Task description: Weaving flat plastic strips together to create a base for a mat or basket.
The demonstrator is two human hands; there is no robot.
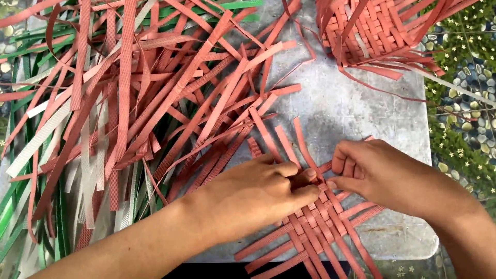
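A flat woven mat (315,227) of salmon-red plastic strapping is laid at the near edge of the grey stone-patterned table (356,103), where both hands can be brought over it. The left hand (248,194) is pressed palm-down on the weave, apparently so that the crossed strips are kept from sliding; its fingertips (305,181) are drawn together at the mat's upper edge, where a strip end seems to be pinched, though the contact itself is partly hidden. The right hand (374,173) is curled, its fingers folded in and pressed against the same spot from the other side, just touching the left fingertips. Loose strip ends (281,139) are fanned out from the weave, left unwoven. To the left, a tangled heap of strips (119,103) is spread within reach: ribbed, flat, stiff bands in red, with white and green ones beneath. At the far right of the table a partly woven basket (372,31) of the same red strapping is set aside, its free ends trailing.
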